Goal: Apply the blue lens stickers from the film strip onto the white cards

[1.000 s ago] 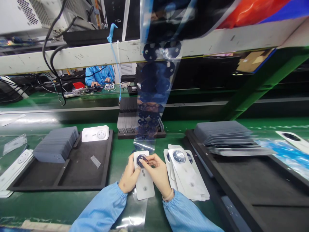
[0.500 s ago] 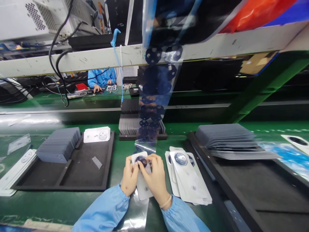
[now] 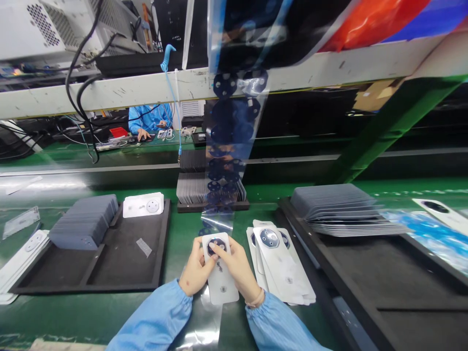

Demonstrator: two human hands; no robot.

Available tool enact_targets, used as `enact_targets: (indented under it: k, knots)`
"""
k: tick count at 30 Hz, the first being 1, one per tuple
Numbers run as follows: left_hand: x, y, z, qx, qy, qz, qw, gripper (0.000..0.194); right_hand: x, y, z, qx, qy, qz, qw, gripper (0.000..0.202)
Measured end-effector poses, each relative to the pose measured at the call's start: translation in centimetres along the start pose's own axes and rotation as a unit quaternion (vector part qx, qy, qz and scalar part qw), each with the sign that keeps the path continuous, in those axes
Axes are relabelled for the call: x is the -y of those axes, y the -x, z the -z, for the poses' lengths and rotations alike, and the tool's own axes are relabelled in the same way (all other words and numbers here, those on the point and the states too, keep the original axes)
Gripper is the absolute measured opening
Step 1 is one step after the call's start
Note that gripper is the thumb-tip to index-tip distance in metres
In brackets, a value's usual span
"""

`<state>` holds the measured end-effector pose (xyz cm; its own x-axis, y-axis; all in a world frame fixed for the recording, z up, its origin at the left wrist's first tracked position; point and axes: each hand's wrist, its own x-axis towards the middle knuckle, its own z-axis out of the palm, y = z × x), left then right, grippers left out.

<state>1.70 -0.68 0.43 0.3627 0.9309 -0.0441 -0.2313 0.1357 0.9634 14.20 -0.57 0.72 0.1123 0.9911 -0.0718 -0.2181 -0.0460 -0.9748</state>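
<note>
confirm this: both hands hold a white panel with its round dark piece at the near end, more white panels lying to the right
No, the head view shows the round dark piece at the far end of the white panel. The left hand and right hand do hold it, with more white panels to the right.

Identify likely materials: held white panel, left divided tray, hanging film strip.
Held white panel: coated glass or plastic, unclear which; smooth, faint sheen.
Left divided tray: probably foam or plastic, matte; dull dark surface, no glare.
Hanging film strip: seemingly clear plastic, glossy; glare, stacked plates visible through it.
</note>
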Motion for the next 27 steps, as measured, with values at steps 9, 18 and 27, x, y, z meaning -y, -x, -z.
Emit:
enact_targets:
  k: [9, 18, 27]
  knots:
    - [-0.8, -0.1, -0.2, 0.000, 0.026, 0.015, 1.000, 0.048, 0.6, 0.1, 0.1, 0.008, -0.021, 0.000, 1.000, 0.037]
    - [-1.7, -0.4, 0.6, -0.021, 0.061, 0.040, 0.997, 0.052, 1.5, 0.0, 1.1, 0.113, -0.039, -0.038, 0.992, 0.039]
    - [-0.3, -0.4, 0.7, 0.051, 0.085, 0.016, 0.995, 0.054, 0.2, -0.3, 1.2, 0.065, 0.032, 0.017, 0.997, 0.035]
